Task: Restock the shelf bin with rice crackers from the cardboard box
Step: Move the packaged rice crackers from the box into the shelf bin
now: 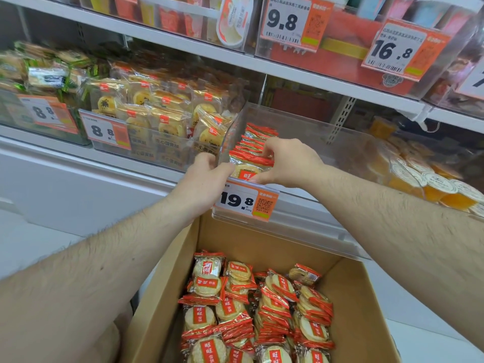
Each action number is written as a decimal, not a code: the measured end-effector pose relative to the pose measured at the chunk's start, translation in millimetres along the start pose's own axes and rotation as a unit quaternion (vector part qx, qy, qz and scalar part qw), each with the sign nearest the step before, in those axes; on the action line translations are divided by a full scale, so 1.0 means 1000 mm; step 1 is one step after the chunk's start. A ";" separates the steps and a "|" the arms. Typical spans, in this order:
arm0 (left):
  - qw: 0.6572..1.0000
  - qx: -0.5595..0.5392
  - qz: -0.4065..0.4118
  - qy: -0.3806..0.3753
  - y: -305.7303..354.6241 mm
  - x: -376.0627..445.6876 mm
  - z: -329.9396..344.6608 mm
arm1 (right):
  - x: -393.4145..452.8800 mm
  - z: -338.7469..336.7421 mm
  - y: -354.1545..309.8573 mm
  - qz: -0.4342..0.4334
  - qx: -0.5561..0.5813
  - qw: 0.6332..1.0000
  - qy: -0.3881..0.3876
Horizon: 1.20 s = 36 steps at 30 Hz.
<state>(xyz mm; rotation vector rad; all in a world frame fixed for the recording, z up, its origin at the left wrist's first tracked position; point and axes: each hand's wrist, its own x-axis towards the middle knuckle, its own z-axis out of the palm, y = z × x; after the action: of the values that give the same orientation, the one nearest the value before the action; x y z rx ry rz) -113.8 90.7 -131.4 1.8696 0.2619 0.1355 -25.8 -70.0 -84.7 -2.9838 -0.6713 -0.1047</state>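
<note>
Cardboard box [167, 297] sat half-full of rice crackers [256, 310]. Both hands were in the shelf bin [301, 205]: right hand [285, 163] clasping a packet row [251, 153], left hand [207, 174] bracing it. Light, slippery, brittle; grip by edges.

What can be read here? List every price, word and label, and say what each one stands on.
"19.8": orange-and-white price tag on the clear plastic shelf bin.
"8.8": two tags on the left bins.
"9.8": upper-shelf tag.
"16.8": upper-right tag.
"旺旺": red-wrapped rice cracker packs in the brown cardboard box.
Small print, barcodes, QR codes: unreadable.
</note>
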 end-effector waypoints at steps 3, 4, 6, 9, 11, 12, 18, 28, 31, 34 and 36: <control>0.973 0.136 0.151 0.112 -0.001 -0.007 -0.005 | -0.012 -0.010 0.005 0.033 0.039 0.999 0.017; 0.953 0.161 0.218 0.135 0.001 -0.013 -0.007 | -0.018 -0.011 0.007 0.040 0.048 0.997 0.048; 0.927 0.164 0.313 0.123 0.007 -0.025 -0.008 | -0.034 -0.012 0.007 0.024 0.060 0.987 0.145; 0.921 0.176 0.346 0.009 0.005 -0.038 0.005 | -0.071 -0.003 -0.001 -0.052 0.109 0.951 0.285; 0.930 0.188 0.297 -0.108 -0.004 -0.044 0.018 | -0.098 0.017 -0.006 -0.081 0.155 0.932 0.318; 0.924 0.213 0.271 -0.165 -0.011 -0.045 0.025 | -0.108 0.031 -0.007 -0.084 0.172 0.931 0.310; 0.778 0.482 0.115 -0.385 -0.045 -0.040 0.042 | -0.138 0.164 0.007 0.113 0.192 0.974 -0.029; 0.744 0.513 0.036 -0.425 -0.060 -0.030 0.039 | -0.157 0.288 -0.055 0.201 0.187 0.826 -0.492; 0.757 0.500 0.035 -0.420 -0.060 -0.027 0.035 | -0.155 0.286 -0.051 0.217 0.213 0.814 -0.495; 0.769 0.491 0.023 -0.407 -0.057 -0.024 0.026 | -0.152 0.267 -0.025 0.231 0.209 0.820 -0.481; 0.781 0.485 0.013 -0.394 -0.056 -0.021 0.019 | -0.151 0.248 -0.001 0.251 0.288 0.795 -0.471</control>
<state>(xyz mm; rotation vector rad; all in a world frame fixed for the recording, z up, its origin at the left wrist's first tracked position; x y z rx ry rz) -136.6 84.3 -189.8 2.7427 -0.3667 -0.9308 -150.7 -109.7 -343.6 -2.3087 0.1155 1.3969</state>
